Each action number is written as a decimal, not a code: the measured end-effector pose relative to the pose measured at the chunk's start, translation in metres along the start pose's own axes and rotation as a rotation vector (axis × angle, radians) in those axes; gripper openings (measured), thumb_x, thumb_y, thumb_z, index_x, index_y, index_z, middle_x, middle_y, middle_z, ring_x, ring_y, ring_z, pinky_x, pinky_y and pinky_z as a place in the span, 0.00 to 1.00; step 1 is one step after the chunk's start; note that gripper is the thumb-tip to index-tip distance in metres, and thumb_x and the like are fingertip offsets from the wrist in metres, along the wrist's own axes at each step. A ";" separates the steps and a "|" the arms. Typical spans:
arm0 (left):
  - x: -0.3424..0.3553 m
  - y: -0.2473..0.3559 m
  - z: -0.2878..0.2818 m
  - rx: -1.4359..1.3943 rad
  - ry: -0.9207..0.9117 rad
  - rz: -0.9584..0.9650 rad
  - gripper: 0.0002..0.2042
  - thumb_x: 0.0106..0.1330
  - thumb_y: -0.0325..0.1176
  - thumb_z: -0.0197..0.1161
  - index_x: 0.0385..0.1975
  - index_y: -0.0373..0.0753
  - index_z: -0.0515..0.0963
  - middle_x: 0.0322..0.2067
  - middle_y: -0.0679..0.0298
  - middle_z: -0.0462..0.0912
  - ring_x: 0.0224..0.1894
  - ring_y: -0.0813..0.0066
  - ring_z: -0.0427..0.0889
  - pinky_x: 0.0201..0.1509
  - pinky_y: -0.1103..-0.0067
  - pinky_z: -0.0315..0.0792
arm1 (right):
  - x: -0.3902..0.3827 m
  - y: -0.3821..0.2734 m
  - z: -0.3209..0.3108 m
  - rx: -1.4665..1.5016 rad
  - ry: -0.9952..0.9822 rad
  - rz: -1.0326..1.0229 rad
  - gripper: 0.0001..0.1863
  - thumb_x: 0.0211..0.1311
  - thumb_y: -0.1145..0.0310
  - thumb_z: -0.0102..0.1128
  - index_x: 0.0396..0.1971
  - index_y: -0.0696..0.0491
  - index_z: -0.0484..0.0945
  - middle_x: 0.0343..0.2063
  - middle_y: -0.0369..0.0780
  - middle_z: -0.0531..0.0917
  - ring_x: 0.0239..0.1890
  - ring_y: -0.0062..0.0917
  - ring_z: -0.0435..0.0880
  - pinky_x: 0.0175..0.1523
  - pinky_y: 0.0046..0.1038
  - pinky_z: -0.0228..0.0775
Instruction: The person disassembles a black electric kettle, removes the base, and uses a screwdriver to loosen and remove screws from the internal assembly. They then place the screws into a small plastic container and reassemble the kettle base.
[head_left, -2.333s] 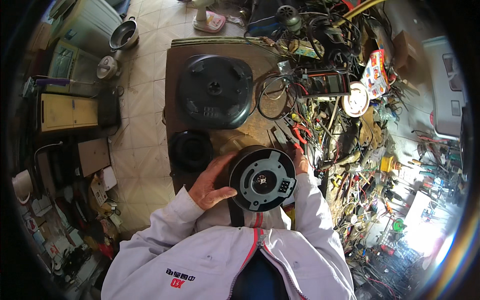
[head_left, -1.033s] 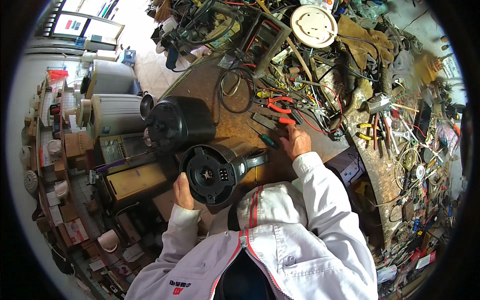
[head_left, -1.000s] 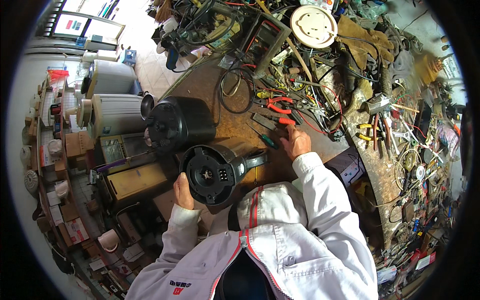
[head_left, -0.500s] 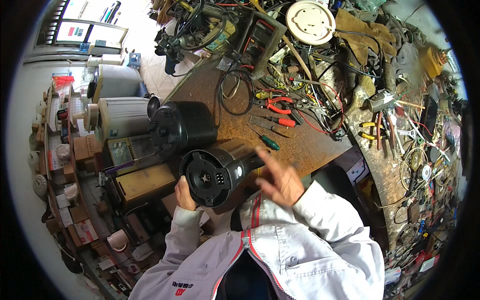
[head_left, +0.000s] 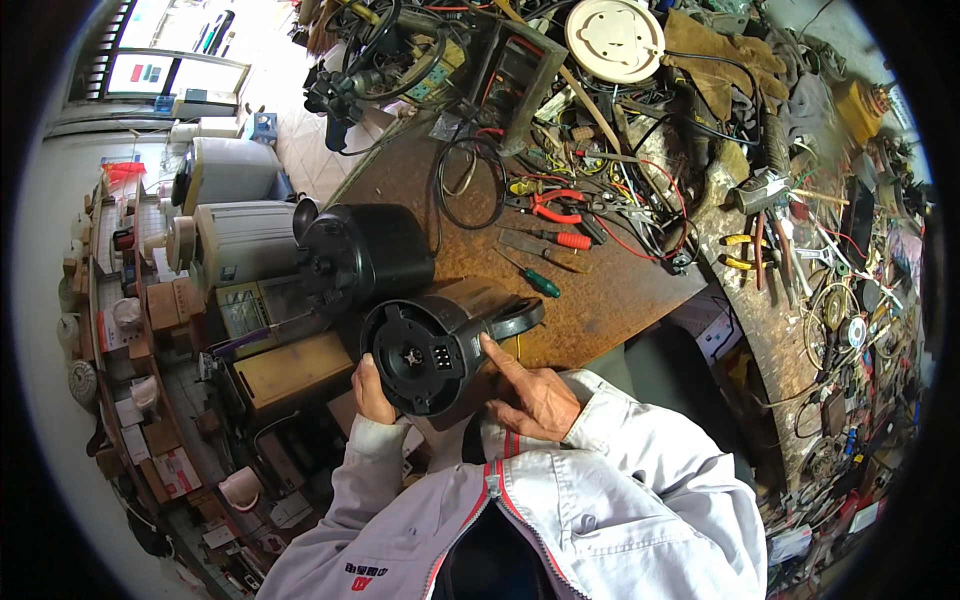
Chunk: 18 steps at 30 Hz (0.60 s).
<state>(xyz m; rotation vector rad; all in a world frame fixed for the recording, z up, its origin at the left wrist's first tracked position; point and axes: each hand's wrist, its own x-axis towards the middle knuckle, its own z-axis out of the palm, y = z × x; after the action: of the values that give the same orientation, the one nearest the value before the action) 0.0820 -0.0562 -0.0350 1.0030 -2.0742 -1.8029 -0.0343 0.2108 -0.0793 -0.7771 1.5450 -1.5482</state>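
Note:
A blender jug [head_left: 405,378] lies on its side near the bench's front edge, its black base turned toward me. A star-shaped metal coupling and a small block of contacts show in that base. My left hand [head_left: 373,392] grips the jug's left side, thumb in view and the other fingers hidden. My right hand [head_left: 542,402] has its index finger stretched out, its tip at the jug's side below the black handle [head_left: 518,316]. The other right fingers are loosely bent, with nothing in them. Just behind the jug lies a black motor base [head_left: 375,250] on its side.
On the brown bench [head_left: 590,300] lie a green screwdriver [head_left: 541,281], a red-handled screwdriver [head_left: 570,241] and red pliers [head_left: 556,206]. Cables and tools pile up at the back and right. Machines and a yellow-topped box [head_left: 295,370] stand at left.
My right hand has moved left and down from in front of the handle, bringing its index fingertip to the jug's side and uncovering the handle. My left hand keeps its hold.

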 end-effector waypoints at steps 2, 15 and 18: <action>0.000 0.003 -0.001 0.002 -0.034 -0.015 0.27 0.82 0.48 0.42 0.57 0.27 0.78 0.50 0.56 0.86 0.49 0.69 0.85 0.56 0.74 0.78 | -0.001 0.000 0.002 0.022 0.028 -0.014 0.53 0.60 0.71 0.65 0.79 0.56 0.40 0.21 0.52 0.82 0.26 0.51 0.83 0.36 0.44 0.76; 0.002 -0.014 -0.012 0.068 -0.008 -0.012 0.26 0.81 0.48 0.42 0.58 0.30 0.76 0.50 0.54 0.85 0.48 0.65 0.86 0.55 0.70 0.82 | -0.007 -0.003 0.010 -0.021 0.076 -0.023 0.52 0.59 0.69 0.67 0.78 0.60 0.44 0.28 0.55 0.84 0.32 0.53 0.85 0.40 0.43 0.79; 0.002 -0.007 -0.009 0.119 -0.033 0.013 0.26 0.81 0.48 0.42 0.56 0.30 0.78 0.48 0.55 0.86 0.48 0.66 0.86 0.54 0.71 0.81 | -0.007 -0.005 0.012 -0.034 0.106 -0.084 0.51 0.59 0.69 0.67 0.78 0.59 0.46 0.32 0.54 0.86 0.35 0.52 0.87 0.42 0.42 0.80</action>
<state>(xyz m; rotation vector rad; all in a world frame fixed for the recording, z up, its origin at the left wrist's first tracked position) 0.0880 -0.0646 -0.0399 0.9926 -2.2258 -1.7180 -0.0213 0.2108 -0.0731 -0.7992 1.6382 -1.6515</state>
